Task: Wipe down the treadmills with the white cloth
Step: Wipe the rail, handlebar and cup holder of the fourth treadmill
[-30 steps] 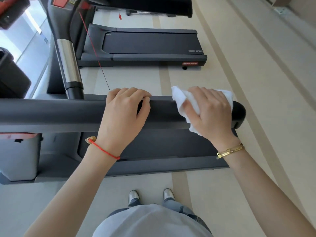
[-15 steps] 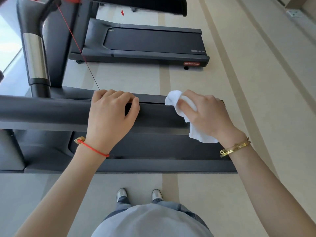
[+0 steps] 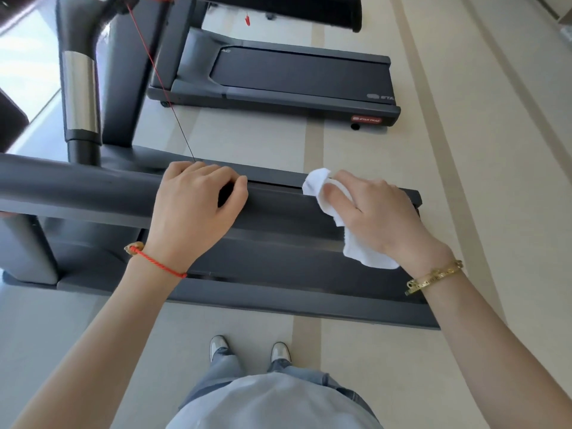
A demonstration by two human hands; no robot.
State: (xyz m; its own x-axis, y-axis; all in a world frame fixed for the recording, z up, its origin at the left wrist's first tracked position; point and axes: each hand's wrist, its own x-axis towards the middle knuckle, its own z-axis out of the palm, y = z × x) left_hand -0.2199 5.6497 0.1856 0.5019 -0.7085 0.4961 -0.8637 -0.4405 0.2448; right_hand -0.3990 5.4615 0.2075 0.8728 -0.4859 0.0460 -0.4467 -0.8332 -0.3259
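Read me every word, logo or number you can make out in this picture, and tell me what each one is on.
"STAR TRAC": white letters on the red badge at the rear corner of the far treadmill.
"STAR": grey lettering on that treadmill's side rail, cut off by the rail's end.
Small mark at the front of its belt: too small to read.
Near treadmill: no text visible.

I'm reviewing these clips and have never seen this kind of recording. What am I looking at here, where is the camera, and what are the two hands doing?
There is no robot: a camera worn on a person's head looks down at their own arms and shoes. They stand beside a dark grey treadmill handrail. The left hand, with a red cord bracelet at the wrist, grips the rail. The right hand, wearing a gold bangle, holds a crumpled white cloth against the rail near its end. A second dark treadmill stands further off on the pale beige floor.
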